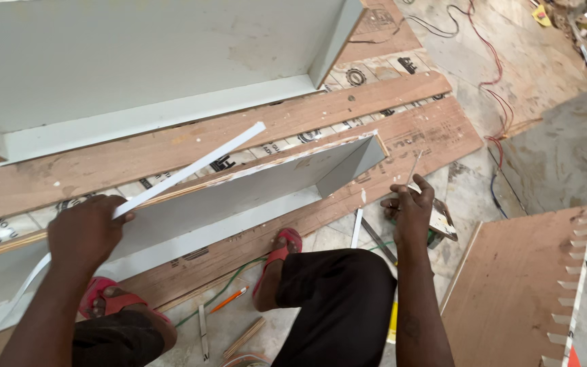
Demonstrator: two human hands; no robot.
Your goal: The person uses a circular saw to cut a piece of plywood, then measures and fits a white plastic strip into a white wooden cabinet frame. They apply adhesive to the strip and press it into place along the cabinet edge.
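Note:
My left hand (88, 231) grips a long white edge-banding strip (191, 167) that runs up to the right above the top edge of a white laminated board (239, 194) standing on its side. The strip's tail droops down past my left wrist. My right hand (410, 212), near the board's right end, pinches a thin metal blade or nail (414, 166) that points upward, and it hovers over a small flat tool (441, 221) on the floor. My feet in red sandals (282, 251) rest against the plywood below the board.
A large white cabinet carcass (137, 75) lies behind on plywood sheets (348, 102). An orange pencil (229, 299), wood offcuts and a yellow tool lie by my legs. A plywood panel with white taped edging (524, 285) lies at right. Red and black cables (494, 88) cross the floor.

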